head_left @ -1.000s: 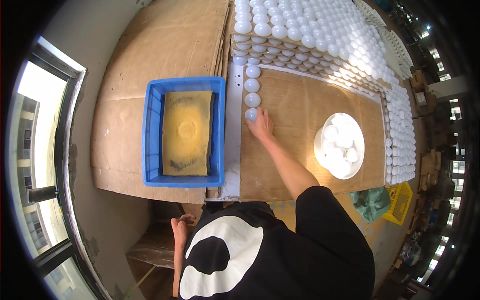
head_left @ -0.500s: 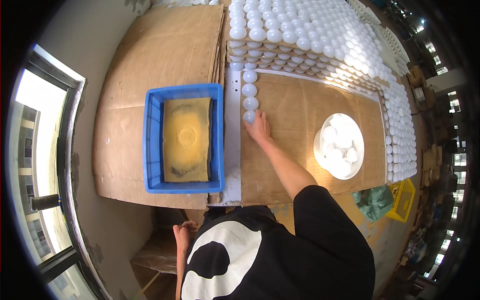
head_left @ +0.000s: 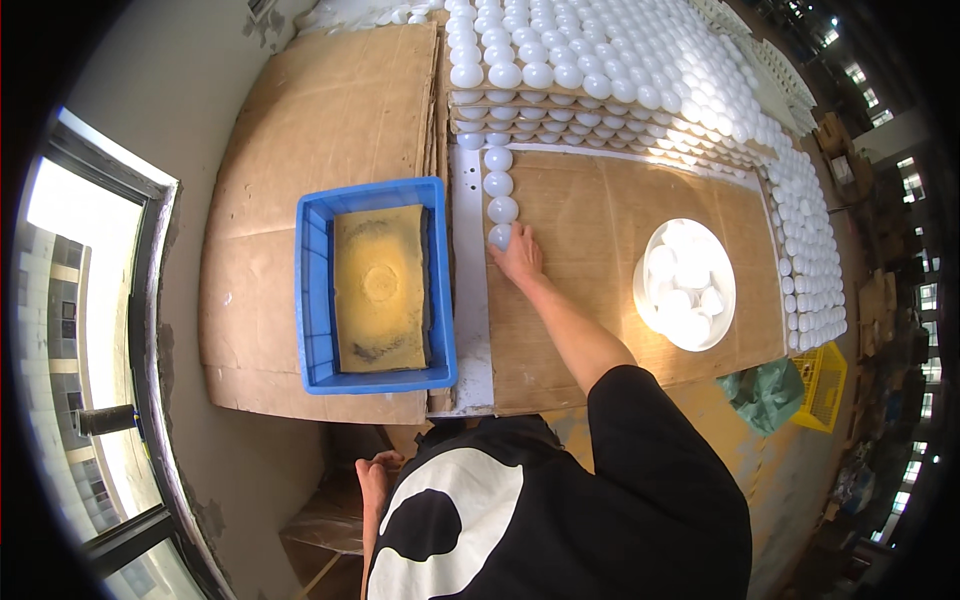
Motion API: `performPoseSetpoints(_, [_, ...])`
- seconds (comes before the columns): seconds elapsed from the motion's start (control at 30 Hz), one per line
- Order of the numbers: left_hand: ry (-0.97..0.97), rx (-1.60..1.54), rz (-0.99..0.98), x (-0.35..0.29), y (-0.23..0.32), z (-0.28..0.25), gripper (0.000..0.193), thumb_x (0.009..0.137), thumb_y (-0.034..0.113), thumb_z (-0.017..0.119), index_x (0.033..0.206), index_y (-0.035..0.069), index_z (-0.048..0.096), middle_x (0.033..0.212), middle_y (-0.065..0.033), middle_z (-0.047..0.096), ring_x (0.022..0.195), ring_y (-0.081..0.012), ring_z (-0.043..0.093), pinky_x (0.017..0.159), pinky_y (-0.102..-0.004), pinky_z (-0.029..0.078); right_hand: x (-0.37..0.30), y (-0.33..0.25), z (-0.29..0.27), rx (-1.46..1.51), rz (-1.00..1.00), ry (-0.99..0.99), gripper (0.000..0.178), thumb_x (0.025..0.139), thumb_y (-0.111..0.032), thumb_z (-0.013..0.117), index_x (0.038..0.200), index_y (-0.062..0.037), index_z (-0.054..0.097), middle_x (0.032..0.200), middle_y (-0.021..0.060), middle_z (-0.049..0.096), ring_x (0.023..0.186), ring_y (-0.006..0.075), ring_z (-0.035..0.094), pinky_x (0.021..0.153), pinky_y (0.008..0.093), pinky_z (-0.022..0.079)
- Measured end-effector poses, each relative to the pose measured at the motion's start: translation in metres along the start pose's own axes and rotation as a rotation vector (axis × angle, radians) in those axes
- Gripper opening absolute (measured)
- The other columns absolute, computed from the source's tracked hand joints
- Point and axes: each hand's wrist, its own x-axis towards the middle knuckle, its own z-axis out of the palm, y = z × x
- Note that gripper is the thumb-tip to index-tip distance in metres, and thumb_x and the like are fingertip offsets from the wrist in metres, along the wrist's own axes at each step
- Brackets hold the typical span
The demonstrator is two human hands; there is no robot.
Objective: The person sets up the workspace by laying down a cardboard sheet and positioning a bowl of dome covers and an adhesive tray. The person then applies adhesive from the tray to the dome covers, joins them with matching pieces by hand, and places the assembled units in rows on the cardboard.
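My right hand [head_left: 519, 252] reaches over the cardboard sheet [head_left: 600, 215], its fingers closed around a glossy white bulb-like dome [head_left: 500, 236]. That dome sits at the near end of a short column of similar white domes [head_left: 502, 209] along the sheet's left edge. To the right of my forearm stands a round white tub [head_left: 644, 300] with several loose white pieces [head_left: 690, 272] inside. My left hand [head_left: 377, 470] is low, below the table's near edge, fingers curled; no object shows in it.
A blue plastic bin [head_left: 307, 300] with a yellowish, dark-stained pad [head_left: 380, 325] rests on cardboard at left. Stacked sheets of white domes [head_left: 600, 75] rise at the back, with more rows at right. A yellow crate [head_left: 823, 390] and green bag [head_left: 762, 395] lie beyond the near-right corner.
The whole view has shifted and tilted slightly. My right hand stays on the same dome at the column's near end, and my left hand remains low with its fingers curled.
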Motion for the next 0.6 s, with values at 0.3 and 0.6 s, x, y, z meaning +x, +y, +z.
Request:
performPoseSetpoints(0.3, [-0.167, -0.178, 0.27, 0.014, -0.04, -0.01, 0.077, 0.081, 0.071, 0.053, 0.102, -0.002, 0.037, 0.099, -0.0205, 0.061, 0.084, -0.0257, 0.062, 0.076, -0.0397, 0.051, -0.065, 0.023, -0.031, 0.159, -0.017, 0.13, 0.076, 0.079, -0.032, 0.071, 0.137, 0.0013, 0.034, 0.133, 0.0268, 0.041, 0.11, 0.0404, 0.053, 0.091, 0.0448, 0.047])
performPoseSetpoints(0.6, [-0.409, 0.248, 0.365, 0.044, -0.009, 0.019, 0.059, 0.088, 0.054, 0.049, 0.086, -0.005, 0.043, 0.089, -0.0183, 0.065, 0.079, -0.0219, 0.061, 0.074, -0.0335, 0.049, -0.15, 0.124, -0.204, 0.258, 0.009, 0.553, 0.064, 0.076, -0.018, 0.073, 0.129, 0.0007, 0.044, 0.117, 0.021, 0.051, 0.099, 0.0333, 0.056, 0.087, 0.0429, 0.047])
